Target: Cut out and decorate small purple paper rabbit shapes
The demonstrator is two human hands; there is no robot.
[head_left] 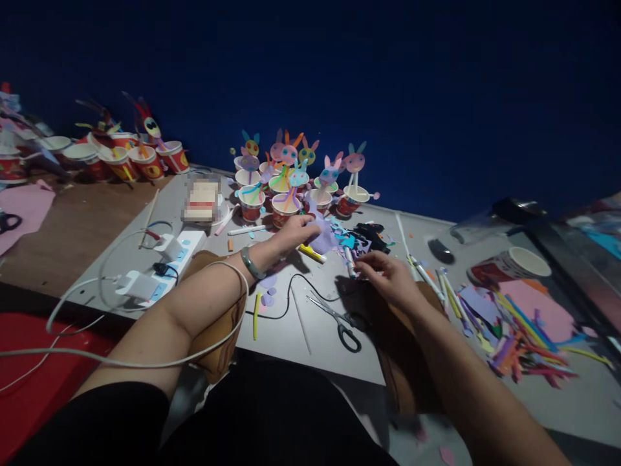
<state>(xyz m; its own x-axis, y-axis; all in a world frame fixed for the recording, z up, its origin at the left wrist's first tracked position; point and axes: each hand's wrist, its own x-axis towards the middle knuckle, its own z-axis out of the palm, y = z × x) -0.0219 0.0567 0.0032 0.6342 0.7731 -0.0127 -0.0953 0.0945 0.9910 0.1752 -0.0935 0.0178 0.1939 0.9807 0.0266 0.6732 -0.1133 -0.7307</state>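
My left hand [295, 234] reaches out over the table, fingers closed on the edge of a crumpled purple paper piece [324, 234]. Just below it lies a yellow marker [313, 254]. My right hand [385, 275] has its fingers curled together at a white marker [350, 262]; the exact grip is blurred. Blue and black paper scraps [356, 238] lie beyond the right fingers. Black-handled scissors [337, 317] rest partly opened on the table, nearer to me. Behind my left hand stand paper cups [285, 208] holding rabbit-faced paper figures [330, 173].
A power strip [182, 259] with plugs and a white cable [208, 353] is at left, the cable crossing my left forearm. More cups [172, 157] stand far left. Coloured strips [528, 343], a tipped cup [504, 266] and a computer mouse [440, 250] lie at right.
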